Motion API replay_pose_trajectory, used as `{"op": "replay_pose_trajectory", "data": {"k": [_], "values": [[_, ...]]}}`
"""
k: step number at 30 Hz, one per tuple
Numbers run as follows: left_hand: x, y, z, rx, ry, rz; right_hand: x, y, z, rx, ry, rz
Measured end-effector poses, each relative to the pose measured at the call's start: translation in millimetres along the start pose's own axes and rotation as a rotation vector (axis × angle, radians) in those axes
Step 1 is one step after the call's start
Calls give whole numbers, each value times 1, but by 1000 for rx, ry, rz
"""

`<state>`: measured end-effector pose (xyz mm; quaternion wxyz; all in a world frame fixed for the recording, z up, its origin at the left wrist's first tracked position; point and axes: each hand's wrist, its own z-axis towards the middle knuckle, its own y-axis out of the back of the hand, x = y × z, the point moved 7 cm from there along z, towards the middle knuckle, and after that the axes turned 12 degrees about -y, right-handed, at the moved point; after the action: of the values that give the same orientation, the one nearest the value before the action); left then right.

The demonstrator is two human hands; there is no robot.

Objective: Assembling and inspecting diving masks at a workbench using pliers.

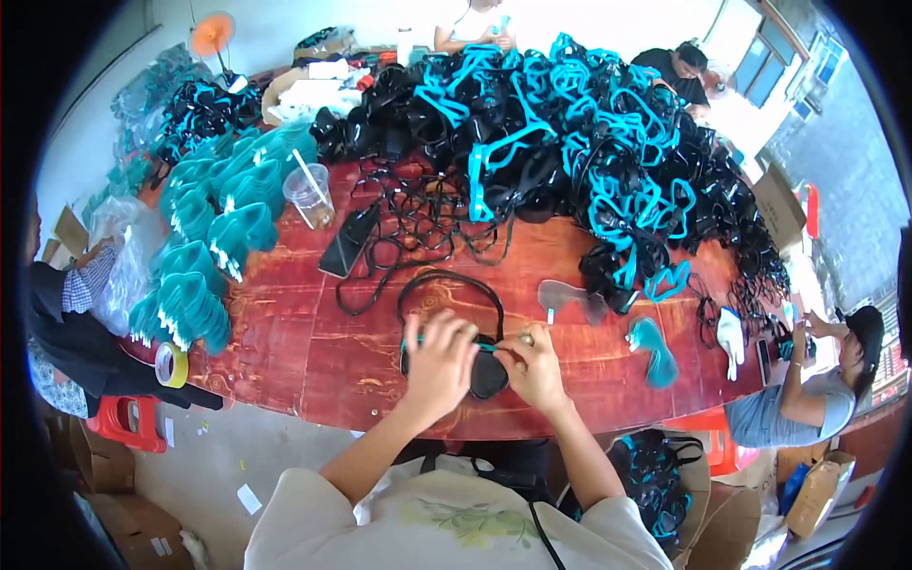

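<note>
A pair of black and teal swim goggles (488,376) lies at the near edge of the red table (285,332), its black strap (454,274) looping away from me. Over the left part of the goggles rests my left hand (441,366), fingers spread and slightly blurred; its thumb is hidden. My right hand (534,369) pinches the goggles' right side between thumb and fingers, near where the strap meets the frame. What exactly sits in the fingertips is too small to make out. To the right are a clear lens piece (570,300) and a teal lens piece (653,353).
A big heap of goggles (532,123) fills the far side. Teal lens stacks (195,275), a plastic cup (310,198), a phone (348,242), tangled straps (408,214) and yellow tape (172,366) lie leftward. Several people sit around; one (812,380) works at right.
</note>
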<state>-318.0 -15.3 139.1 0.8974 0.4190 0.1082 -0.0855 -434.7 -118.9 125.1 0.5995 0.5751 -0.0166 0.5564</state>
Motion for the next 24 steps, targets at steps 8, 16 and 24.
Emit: {"op": "replay_pose_trajectory", "data": {"k": [8, 16, 24], "values": [[-6, -21, -1, 1, -69, -81, -1, 7, -6, -32, 1, 29], [0, -25, 5, -97, -40, -80, -58, 57, 11, -263, -186, 832], [5, -32, 3, -85, -37, -70, -23, 44, 33, -198, -145, 1111]]}}
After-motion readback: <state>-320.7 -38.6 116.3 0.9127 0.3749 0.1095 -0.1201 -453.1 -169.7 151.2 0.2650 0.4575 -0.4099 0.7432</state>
